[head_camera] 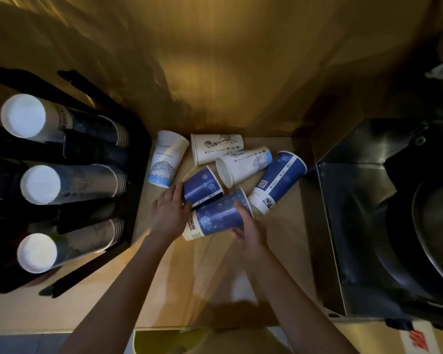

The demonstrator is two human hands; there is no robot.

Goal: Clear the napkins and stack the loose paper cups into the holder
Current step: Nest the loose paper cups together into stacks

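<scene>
Several loose paper cups lie on their sides on the wooden counter (279, 251). My left hand (168, 213) grips the base of a small blue cup (202, 186). My right hand (248, 228) holds a larger blue cup (216, 217) near its rim. Beyond them lie a white cup with a bridge drawing (165, 159), a white cup with a palm drawing (215, 146), a white cup with a blue base (243, 164) and a tall blue cup (279, 181). The black cup holder (92, 149) on the left carries three stacks (40, 185). No napkin is in view.
A dark metal machine (368, 213) with a round bowl stands at the right, close to the tall blue cup. A wooden wall rises behind the cups. The counter's front edge runs just below my forearms.
</scene>
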